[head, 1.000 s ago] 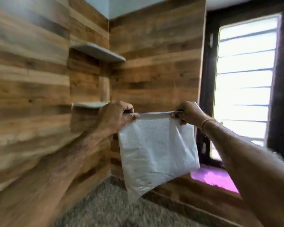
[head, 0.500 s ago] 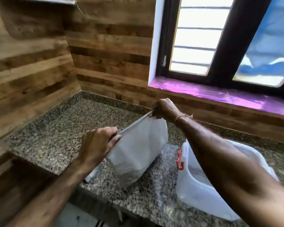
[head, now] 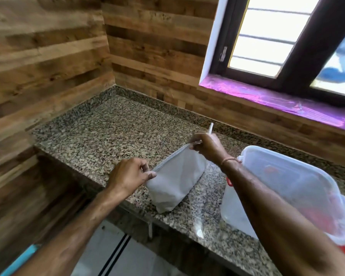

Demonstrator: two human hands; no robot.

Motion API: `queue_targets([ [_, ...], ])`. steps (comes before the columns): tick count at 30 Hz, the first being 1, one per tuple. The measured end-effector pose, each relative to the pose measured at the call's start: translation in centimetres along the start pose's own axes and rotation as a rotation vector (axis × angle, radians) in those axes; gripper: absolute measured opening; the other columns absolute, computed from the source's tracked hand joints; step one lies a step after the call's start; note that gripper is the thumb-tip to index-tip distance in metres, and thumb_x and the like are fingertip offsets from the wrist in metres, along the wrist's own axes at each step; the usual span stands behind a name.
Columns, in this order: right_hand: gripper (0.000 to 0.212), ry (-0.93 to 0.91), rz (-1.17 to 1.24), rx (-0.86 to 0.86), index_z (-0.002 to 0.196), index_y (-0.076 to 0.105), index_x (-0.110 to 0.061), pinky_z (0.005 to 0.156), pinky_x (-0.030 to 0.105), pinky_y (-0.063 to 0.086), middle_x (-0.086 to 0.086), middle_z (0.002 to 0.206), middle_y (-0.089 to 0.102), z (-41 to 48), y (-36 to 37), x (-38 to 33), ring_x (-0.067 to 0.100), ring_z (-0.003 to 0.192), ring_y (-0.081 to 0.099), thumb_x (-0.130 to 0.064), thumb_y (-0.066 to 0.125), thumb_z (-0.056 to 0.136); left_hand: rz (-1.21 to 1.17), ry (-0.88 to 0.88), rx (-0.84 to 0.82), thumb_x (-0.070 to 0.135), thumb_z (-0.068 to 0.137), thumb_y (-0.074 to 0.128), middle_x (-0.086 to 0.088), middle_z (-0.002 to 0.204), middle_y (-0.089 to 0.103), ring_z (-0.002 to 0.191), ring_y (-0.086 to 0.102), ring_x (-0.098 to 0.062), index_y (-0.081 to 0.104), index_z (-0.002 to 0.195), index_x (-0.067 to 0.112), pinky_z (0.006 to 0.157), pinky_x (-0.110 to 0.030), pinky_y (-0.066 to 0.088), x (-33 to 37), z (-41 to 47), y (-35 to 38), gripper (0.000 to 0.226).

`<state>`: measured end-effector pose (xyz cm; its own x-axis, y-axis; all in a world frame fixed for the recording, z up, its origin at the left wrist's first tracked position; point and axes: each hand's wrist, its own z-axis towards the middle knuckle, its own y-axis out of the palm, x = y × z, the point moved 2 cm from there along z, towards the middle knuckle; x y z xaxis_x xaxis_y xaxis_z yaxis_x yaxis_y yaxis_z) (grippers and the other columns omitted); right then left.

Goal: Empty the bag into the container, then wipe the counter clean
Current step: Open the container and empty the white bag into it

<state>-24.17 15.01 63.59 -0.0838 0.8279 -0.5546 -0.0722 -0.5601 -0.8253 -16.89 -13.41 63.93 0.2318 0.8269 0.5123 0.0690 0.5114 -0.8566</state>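
Head view, kitchen corner, items as seen.

1. Bag (head: 175, 184): white, soft-sided. It stood on the speckled granite counter (head: 108, 136) close to the near edge, left of the container. Its top edge was drawn taut in a line from near left to far right. The lower part bulged, and its contents were not visible.

2. Container (head: 287, 188): a translucent plastic tub on the counter at the right, just beside the bag but not touching it. A clear lid (head: 283, 166) appeared to lie across its top. A red clip (head: 229, 181) showed on its left side. Reddish shapes showed through the plastic, but what they were could not be told.

3. Hidden or unclear: the right forearm crossed in front of the container's near left wall. The bag's near left corner sat behind the left hand. A thin white strip (head: 210, 128) stood up beyond the right hand, and whether it belonged to the bag could not be told. A red patch at the right frame edge was cut off.

4. Left hand (head: 127, 176): fingers curled, thumb and forefinger pinching the near left end of the bag's top edge.

5. Right hand (head: 207, 146): fingers bunched together, pinching the far right end of that edge. A thread band (head: 230, 160) circled the wrist.

6. Surroundings: wood-panelled walls (head: 48, 56) at left and far side, and a dark-framed window with a purple-covered sill (head: 287, 104) at far right.
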Motion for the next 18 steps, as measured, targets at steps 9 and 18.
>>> queue_targets([
  [9,0.025,-0.242,0.29,-0.257,0.1,0.077,-0.021,0.076,0.033,0.062,-0.003,0.099,0.076,-7.6,7.6,-9.5,0.013,0.085,0.071,-0.037,0.083,0.082,-0.516,-0.01,-0.096,0.024,0.09,0.078,-0.004,0.062,0.072,0.051,0.063,-0.01,0.069,0.084,0.011,0.052,-0.027,0.051,1.3,2.5,-3.8,0.017],
  [18,0.039,0.086,0.768,-0.169,0.087,0.068,0.006,0.054,0.018,0.045,0.013,0.091,0.071,-8.5,8.3,-8.6,0.015,0.075,0.062,-0.029,0.084,0.083,-0.681,-0.07,0.044,0.034,0.101,0.06,-0.001,0.087,0.077,0.073,0.071,-0.012,0.069,0.102,0.019,0.067,-0.029,0.056,-2.2,0.4,-1.9,0.017],
])
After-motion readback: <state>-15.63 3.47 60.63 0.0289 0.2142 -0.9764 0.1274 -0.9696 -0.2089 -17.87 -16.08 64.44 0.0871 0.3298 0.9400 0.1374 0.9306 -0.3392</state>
